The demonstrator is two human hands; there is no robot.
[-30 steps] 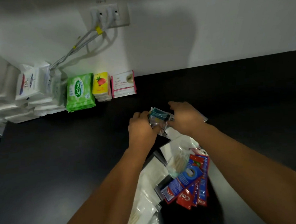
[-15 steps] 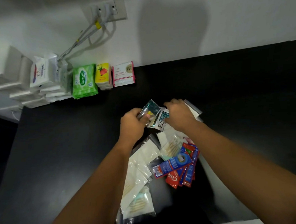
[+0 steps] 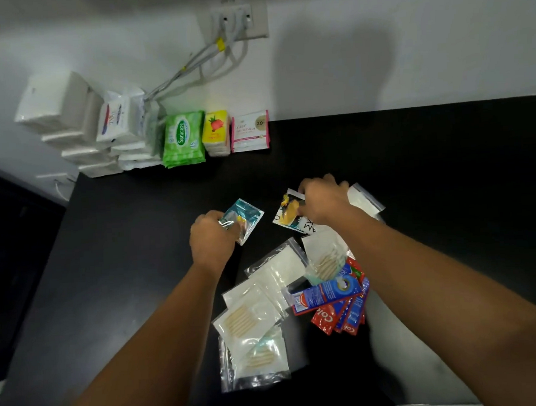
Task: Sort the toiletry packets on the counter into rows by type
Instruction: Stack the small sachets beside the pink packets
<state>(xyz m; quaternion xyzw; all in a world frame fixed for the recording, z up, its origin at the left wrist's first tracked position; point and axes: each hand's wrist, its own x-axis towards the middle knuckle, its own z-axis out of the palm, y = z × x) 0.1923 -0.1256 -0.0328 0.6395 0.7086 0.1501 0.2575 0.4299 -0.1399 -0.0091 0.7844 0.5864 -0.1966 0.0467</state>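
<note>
Teal sachet (image 3: 245, 217) is pinched by the left hand (image 3: 212, 240), centre frame; right hand (image 3: 323, 201) grips a yellow-printed sachet (image 3: 289, 213) beside.

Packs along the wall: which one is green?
The Sanicare wipes pack, between the white tissue packs and the yellow strawberry pack; it is the only green one.

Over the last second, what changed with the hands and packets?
The left hand has drawn a teal sachet leftward, away from the bunch both hands held together. The right hand keeps hold of the yellow-printed sachets. The toothpaste sachets, clear swab bags and wipe packs by the wall lie as before.
</note>
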